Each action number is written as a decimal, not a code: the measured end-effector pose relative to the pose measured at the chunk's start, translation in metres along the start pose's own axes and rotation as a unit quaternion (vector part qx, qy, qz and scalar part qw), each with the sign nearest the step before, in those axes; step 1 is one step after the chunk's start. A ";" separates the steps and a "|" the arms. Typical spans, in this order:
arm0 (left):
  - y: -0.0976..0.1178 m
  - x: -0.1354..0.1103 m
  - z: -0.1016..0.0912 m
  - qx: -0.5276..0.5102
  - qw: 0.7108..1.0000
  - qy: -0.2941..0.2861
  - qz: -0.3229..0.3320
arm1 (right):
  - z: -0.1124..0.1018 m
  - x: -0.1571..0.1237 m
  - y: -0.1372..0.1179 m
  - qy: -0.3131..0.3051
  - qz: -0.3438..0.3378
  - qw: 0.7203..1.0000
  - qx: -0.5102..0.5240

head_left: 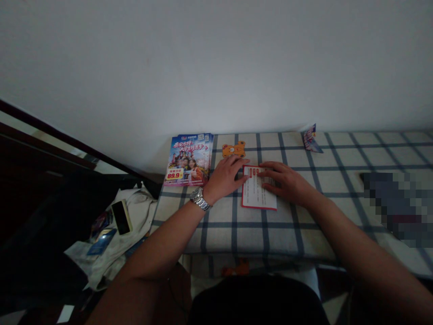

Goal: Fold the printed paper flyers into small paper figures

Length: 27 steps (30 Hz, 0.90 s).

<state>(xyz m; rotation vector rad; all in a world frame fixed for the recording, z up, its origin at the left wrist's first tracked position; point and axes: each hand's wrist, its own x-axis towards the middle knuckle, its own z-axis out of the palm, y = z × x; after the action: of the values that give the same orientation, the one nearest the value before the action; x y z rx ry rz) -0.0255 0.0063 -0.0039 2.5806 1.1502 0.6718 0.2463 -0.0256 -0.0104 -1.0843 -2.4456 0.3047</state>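
Observation:
A small sheet of paper (259, 196), white with a red border and printed text, lies on the checked tablecloth in front of me. It looks like a folded flyer, though its fold is hard to make out. My left hand (229, 175), with a metal watch on the wrist, touches its upper left corner, fingers stretched out and thumb apart. Spread fingers of my right hand (286, 181) rest over its right side and cover part of the text. Left of my hands is a stack of colourful flyers (186, 162) with "89.9" printed on the top one.
A folded flyer (311, 141) stands partly open near the wall at the back right. The checked tablecloth (219, 230) has a bear print. A pixelated dark object (399, 205) lies at the right. Beyond the table's left edge, a phone (122, 217) rests on a white bag (140, 212).

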 end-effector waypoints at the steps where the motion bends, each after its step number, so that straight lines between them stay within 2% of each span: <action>1: 0.000 0.000 0.001 -0.002 1.000 0.003 -0.003 | 0.000 0.000 0.000 -0.001 0.001 1.000 0.000; 13: 0.001 0.000 0.000 0.006 1.000 0.014 -0.003 | -0.003 0.000 -0.002 0.005 0.011 1.000 0.024; 20: -0.002 0.000 -0.001 0.015 1.000 0.022 -0.015 | -0.012 0.000 0.000 0.020 0.005 0.999 0.031; 27: -0.001 0.000 -0.002 0.016 1.000 0.016 -0.011 | -0.014 -0.006 0.010 -0.001 0.004 1.000 0.020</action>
<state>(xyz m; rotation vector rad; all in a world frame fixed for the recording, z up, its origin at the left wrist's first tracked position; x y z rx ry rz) -0.0275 0.0067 -0.0026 2.5884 1.2082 0.6974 0.2631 -0.0229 -0.0040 -1.0780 -2.4279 0.3559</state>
